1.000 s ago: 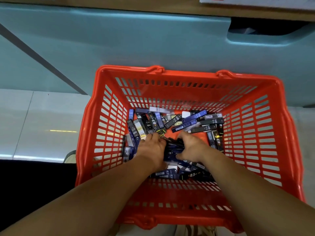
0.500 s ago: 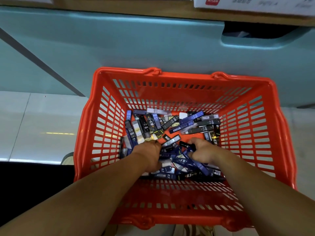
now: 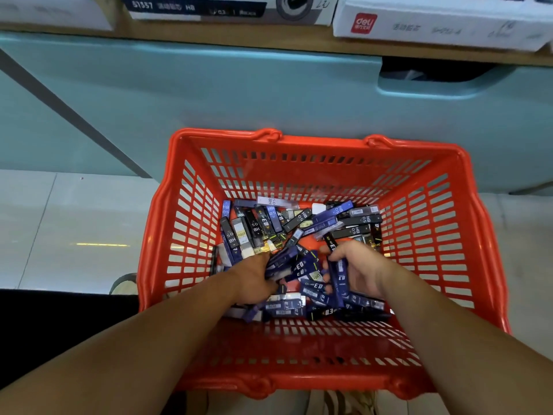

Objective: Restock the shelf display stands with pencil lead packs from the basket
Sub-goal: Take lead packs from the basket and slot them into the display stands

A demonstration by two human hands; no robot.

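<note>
Right hand (image 3: 362,271) grip: fingers and thumb curled round one blue pack (image 3: 338,275), held roughly upright, long edge toward the camera, just above the heap. Left hand (image 3: 254,280) grip: clenched, knuckles up, fingers dug into the pile round a bundle of blue packs (image 3: 285,260) that fans out to the right from under the fingers; fingertips hidden by the back of the hand. Both forearms reach in over the near rim. Pencil lead packs (image 3: 302,223) all lie loose on the bottom of the red basket (image 3: 425,235), jumbled at every angle, blue and black sleeves mixed, a few pale ones among them; several read "HB 0.5". The heap is thickest along the near wall and the far wall, with a patch of bare red bottom showing between the two hands and the far row. Basket has slotted walls and two handle clips on the far rim. Beyond it, a teal cabinet front (image 3: 209,100) with a dark cut-out at upper right. Above that, a wooden shelf edge (image 3: 227,40) carrying a white box with a red logo (image 3: 434,23) at right and a dark-banded box (image 3: 209,7) left of it. Pale floor tiles (image 3: 74,229) at left; a shoe tip (image 3: 125,284) shows just beside the basket's near-left corner.
</note>
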